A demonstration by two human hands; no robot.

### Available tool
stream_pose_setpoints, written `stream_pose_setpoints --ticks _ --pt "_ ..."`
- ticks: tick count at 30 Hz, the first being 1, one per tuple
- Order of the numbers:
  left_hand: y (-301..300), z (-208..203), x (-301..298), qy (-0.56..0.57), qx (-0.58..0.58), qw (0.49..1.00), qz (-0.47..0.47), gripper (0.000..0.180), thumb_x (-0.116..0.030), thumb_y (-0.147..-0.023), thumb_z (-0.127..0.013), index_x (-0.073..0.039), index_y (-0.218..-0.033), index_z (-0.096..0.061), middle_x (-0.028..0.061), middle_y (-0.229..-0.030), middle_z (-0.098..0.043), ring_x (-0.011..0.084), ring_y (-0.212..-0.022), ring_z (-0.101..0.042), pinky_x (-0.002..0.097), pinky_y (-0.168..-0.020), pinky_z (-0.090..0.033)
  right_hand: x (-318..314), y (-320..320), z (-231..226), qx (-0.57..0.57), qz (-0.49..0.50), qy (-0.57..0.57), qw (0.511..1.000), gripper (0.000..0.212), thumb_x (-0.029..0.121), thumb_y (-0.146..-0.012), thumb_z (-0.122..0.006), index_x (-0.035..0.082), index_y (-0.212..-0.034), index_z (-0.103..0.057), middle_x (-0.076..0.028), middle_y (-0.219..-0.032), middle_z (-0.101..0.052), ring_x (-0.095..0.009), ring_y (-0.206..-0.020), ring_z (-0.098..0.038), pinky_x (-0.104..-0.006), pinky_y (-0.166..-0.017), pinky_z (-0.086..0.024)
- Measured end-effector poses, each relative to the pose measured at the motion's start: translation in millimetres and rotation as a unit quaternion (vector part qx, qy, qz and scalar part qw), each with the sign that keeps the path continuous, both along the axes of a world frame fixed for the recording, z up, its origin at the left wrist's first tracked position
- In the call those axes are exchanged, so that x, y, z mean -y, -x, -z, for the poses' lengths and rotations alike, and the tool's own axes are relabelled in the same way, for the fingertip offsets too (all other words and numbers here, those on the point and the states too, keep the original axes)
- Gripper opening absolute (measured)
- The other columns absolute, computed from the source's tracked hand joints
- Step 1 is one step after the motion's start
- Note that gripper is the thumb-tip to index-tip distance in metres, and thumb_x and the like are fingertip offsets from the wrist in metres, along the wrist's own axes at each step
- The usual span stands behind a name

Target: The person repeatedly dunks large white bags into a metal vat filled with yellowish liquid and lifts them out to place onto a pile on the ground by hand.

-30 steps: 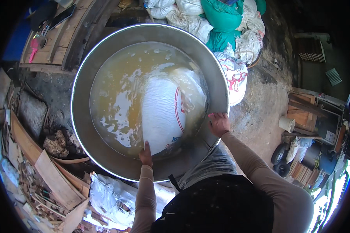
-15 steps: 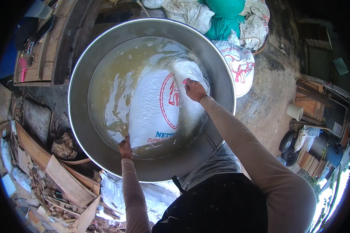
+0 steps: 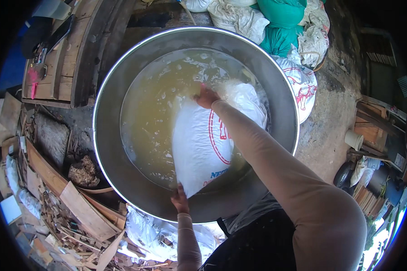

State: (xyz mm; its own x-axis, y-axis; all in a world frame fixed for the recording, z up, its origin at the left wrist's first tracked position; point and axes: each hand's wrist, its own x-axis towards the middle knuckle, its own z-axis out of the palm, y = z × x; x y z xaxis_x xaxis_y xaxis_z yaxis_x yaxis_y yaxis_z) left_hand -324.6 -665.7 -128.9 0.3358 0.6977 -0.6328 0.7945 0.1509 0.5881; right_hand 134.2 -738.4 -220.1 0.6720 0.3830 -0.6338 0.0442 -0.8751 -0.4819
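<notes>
A white woven sack (image 3: pixel 194 144) with red and blue print lies partly sunk in cloudy yellowish water (image 3: pixel 153 117) inside a large round metal tub (image 3: pixel 108 149). At the tub's near side my left hand (image 3: pixel 180 201) is closed on the sack's lower left corner. My right hand (image 3: pixel 206 97) reaches across the sack to its far edge, at the water's surface. Its fingers are bent, and a small pinkish bit shows at their tips; what it is I cannot make out. The sack's far right part bulges above the water. My right forearm hides some of the sack.
Full white sacks and green bags (image 3: pixel 282 18) are piled behind the tub. A wooden bench (image 3: pixel 54 67) with small tools stands at the far left. Wood scraps (image 3: pixel 72 217) lie at the near left. A white bucket (image 3: pixel 353 139) stands to the right.
My right hand has moved left from the sack's right part to its far edge. The left hand keeps the corner, now lifted nearer the tub's rim. The whole view has shifted somewhat.
</notes>
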Motion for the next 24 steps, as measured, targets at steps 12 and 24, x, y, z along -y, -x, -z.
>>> stream_pose_setpoints --ticks 12,24 --pt "26.7 43.8 -26.8 0.007 -0.269 0.948 0.169 0.057 -0.053 -0.092 -0.05 0.0 -0.101 -0.07 0.0241 -0.101 -0.068 0.045 -0.096 -0.063 0.0473 -0.086 -0.05 30.2 88.5 -38.1 0.199 0.07 -0.017 0.977 0.041 0.036 -0.089 -0.059 0.004 -0.114 -0.052 -0.022 -0.109 -0.064 -0.041 -0.105 -0.059 -0.0499 -0.092 -0.044" --pt "40.0 135.1 5.4 0.362 -0.129 0.922 -0.054 0.072 -0.061 -0.096 -0.039 -0.002 -0.139 -0.043 0.0167 -0.134 -0.054 0.0315 -0.12 -0.054 0.0364 -0.103 -0.041 8.4 71.5 -28.4 0.04 0.189 0.247 0.95 0.088 0.069 -0.084 -0.046 -0.002 -0.135 -0.039 -0.026 -0.133 -0.05 -0.041 -0.124 -0.049 -0.0463 -0.105 -0.037"
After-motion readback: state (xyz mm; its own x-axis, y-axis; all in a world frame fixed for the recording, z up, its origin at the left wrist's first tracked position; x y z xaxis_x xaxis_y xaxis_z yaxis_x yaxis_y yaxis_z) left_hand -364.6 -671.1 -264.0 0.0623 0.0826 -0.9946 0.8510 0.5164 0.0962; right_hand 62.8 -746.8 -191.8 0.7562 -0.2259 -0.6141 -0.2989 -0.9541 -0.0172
